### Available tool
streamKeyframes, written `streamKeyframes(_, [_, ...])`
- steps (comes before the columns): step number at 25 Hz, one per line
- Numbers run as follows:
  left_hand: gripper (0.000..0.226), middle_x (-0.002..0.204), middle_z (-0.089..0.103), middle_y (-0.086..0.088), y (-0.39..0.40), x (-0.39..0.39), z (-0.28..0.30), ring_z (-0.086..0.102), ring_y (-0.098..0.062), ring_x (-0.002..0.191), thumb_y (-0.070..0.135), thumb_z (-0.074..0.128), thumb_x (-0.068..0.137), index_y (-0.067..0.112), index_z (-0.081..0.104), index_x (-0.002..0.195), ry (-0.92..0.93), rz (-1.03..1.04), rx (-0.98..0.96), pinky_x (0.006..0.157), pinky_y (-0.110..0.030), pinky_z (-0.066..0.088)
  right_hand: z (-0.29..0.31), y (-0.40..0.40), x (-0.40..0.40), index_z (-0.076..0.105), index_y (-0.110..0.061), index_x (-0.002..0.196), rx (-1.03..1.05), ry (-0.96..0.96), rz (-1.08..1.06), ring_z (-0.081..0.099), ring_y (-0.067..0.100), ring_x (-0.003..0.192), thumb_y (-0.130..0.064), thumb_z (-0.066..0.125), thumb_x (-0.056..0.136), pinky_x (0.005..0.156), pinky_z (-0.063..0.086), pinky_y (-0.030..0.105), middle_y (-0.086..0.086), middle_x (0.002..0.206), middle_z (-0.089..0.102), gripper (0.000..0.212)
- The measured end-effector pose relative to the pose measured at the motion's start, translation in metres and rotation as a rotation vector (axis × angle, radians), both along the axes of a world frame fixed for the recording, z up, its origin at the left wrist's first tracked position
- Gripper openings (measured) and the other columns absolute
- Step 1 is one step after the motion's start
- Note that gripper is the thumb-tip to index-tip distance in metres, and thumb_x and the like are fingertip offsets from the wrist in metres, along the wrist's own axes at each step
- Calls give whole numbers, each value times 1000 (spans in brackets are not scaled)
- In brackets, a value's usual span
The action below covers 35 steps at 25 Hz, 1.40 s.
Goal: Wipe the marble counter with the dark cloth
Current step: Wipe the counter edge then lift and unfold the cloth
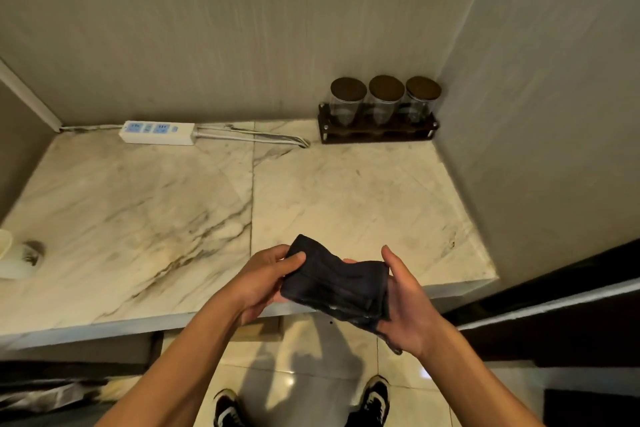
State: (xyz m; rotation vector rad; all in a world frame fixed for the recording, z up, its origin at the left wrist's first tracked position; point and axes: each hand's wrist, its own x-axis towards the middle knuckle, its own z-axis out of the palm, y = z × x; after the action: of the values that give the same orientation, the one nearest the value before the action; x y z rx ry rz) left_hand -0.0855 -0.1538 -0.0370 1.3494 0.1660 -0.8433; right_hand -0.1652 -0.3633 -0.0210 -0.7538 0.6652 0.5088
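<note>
Now left hand, right hand gripping dark cloth.

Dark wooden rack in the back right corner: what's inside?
The dark wooden rack holds three clear glass jars with round dark lids. The jars look empty, though the rack's front rail hides their bases.

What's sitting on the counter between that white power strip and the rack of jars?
Only the power strip's grey cable, looped on the marble counter short of the jar rack, in the head view.
</note>
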Motion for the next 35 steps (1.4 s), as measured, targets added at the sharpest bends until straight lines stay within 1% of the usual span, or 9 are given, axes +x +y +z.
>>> streamKeyframes(5, [25, 102, 73, -17, 42, -2, -11, 69, -27, 88, 20, 65, 86, 5, 67, 107, -14, 183, 61, 70, -34, 56, -15, 30, 22, 63, -9, 117, -264, -88, 167, 67, 26, 101, -31, 63, 83, 77, 55, 34, 12, 111, 71, 41])
streamKeyframes(9, [25, 104, 72, -16, 81, -6, -16, 69, -30, 95, 19, 65, 86, 7, 67, 108, 1, 300, 55, 86, -42, 54, -28, 62, 55, 63, -4, 110, -379, -89, 267, 69, 27, 91, -4, 57, 90, 75, 57, 35, 14, 101, 73, 21])
streamKeyframes(12, [26, 107, 72, -14, 111, -11, -19, 68, -29, 99, 20, 62, 88, 10, 64, 112, 46, 411, 17, 91, -43, 52, -25, 94, 88, 64, -6, 104, -466, -97, 354, 68, 21, 78, 4, 55, 88, 62, 52, 28, 10, 86, 73, 21])
streamKeyframes(14, [28, 107, 72, -14, 128, -12, -21, 68, -30, 100, 29, 57, 92, 12, 63, 114, 95, 481, -6, 88, -42, 54, -21, 117, 111, 64, -9, 100, -505, -132, 423, 67, 19, 65, 9, 53, 86, 52, 51, 28, 9, 79, 71, 25])
streamKeyframes(17, [34, 92, 74, -14, 141, -11, -24, 71, -28, 83, 33, 43, 98, 10, 61, 114, 164, 558, -20, 68, -33, 57, -22, 148, 142, 67, -12, 103, -611, -168, 478, 59, 16, 52, 8, 54, 83, 37, 40, 23, 9, 75, 69, 31])
streamKeyframes(22, [30, 88, 59, -17, 151, -7, -44, 66, -36, 91, 30, 49, 96, 4, 57, 107, 269, 674, 56, 77, -42, 58, -35, 193, 177, 68, -10, 99, -669, -180, 319, 61, 18, 58, 8, 62, 80, 46, 48, 21, 8, 77, 67, 27])
streamKeyframes(25, [21, 87, 61, -20, 148, -5, -50, 69, -33, 89, 23, 56, 92, 2, 57, 90, 310, 654, 132, 70, -38, 58, -48, 203, 191, 66, -11, 102, -721, -173, 281, 62, 18, 67, 8, 64, 79, 52, 49, 21, 6, 82, 66, 30])
streamKeyframes(31, [22, 90, 73, -11, 139, -2, -55, 67, -21, 65, 26, 59, 91, 7, 63, 100, 238, 454, 355, 54, -25, 53, -74, 206, 204, 65, -15, 106, -1005, -233, 355, 62, 20, 85, 3, 63, 78, 75, 52, 30, 5, 100, 67, 34])
streamKeyframes(35, [17, 84, 73, -6, 137, 1, -58, 62, -15, 55, 27, 59, 91, 11, 65, 93, 204, 410, 493, 45, -18, 45, -79, 204, 204, 65, -18, 104, -1256, -330, 518, 58, 17, 87, -4, 60, 81, 73, 42, 23, -2, 96, 64, 27])
